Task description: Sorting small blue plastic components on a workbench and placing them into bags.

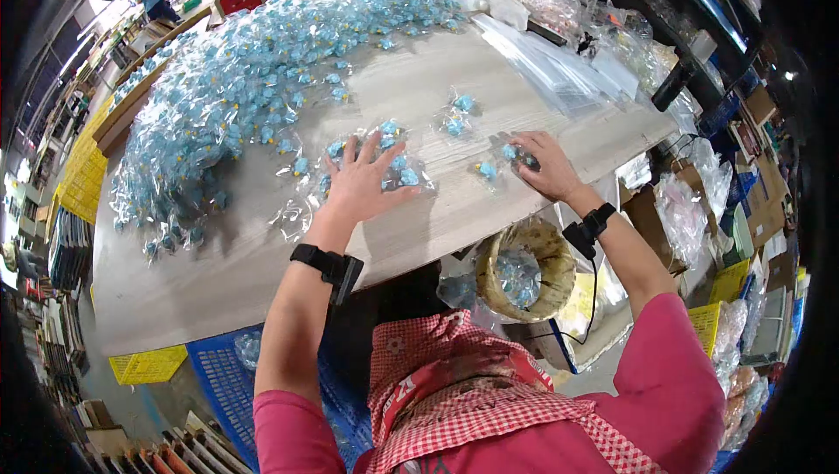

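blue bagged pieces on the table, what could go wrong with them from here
The left hand lies spread over several blue bagged pieces, so their slippery-looking clear bags might slide or crease.

The right hand is near the table's front edge; a piece knocked over there could drop toward the round bin below.

The big heap lies close to the left hand's pieces, so the two could mix.

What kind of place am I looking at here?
Probably a packing workshop: a big heap of bagged blue pieces covers part of the table, a blue plastic crate sits below, and clear plastic sheets lie at the far right.
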